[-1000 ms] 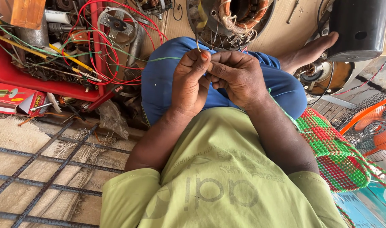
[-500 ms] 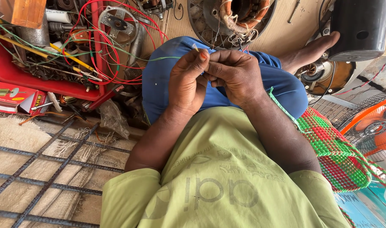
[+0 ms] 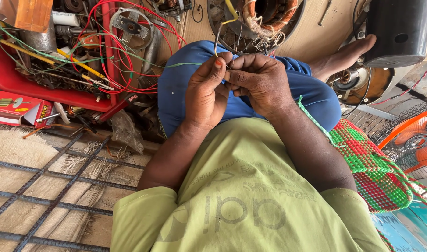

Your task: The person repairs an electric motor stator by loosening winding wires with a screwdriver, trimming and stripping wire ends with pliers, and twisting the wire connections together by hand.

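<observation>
Pinching a thin wire (image 3: 217, 44) between the fingertips of both hands, above the lap in blue trousers (image 3: 176, 93); left hand (image 3: 206, 95) closed on it with thumb and forefinger, right hand (image 3: 260, 81) curled shut, fingertips meeting the left's at the same spot; wire rising from the pinch toward a motor stator (image 3: 269, 14) with copper windings just ahead; red tray (image 3: 17, 86) of tangled wires off left, woven green-and-red bag (image 3: 372, 163) beside the right arm, orange fan (image 3: 416, 140) at far right
</observation>
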